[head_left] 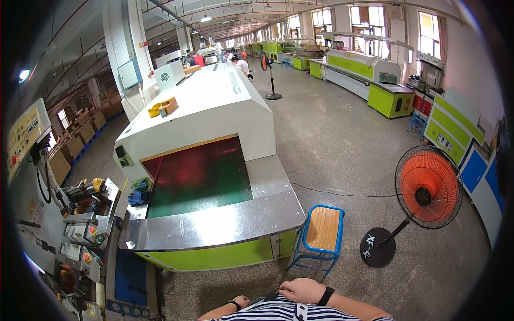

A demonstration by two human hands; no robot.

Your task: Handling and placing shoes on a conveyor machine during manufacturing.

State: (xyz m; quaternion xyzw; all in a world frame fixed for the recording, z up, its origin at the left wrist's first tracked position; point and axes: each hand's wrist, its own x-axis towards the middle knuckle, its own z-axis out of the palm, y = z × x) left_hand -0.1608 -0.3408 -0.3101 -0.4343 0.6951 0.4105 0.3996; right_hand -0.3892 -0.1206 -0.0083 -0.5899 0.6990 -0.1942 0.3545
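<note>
My right hand (304,290) rests against the front of my striped shirt (281,309), its fingers curled inward beside a small dark thing at my waist. Whether those fingers grip anything is hidden. On the other side of the shirt is my left hand (242,301), small in view, with its fingers bent and partly out of sight. Both wrists wear dark bands. Neither hand touches the conveyor machine (203,227) in front of me, which has a metal rim, a green belt and a reddish glow inside its opening.
A blue-framed stool (324,227) with a wooden seat stands right of the machine. Beyond it is an orange pedestal fan (428,187), with a cable across the floor. Blue gloves (138,197) lie at the machine's left edge. Equipment with buttons (85,230) crowds the left side.
</note>
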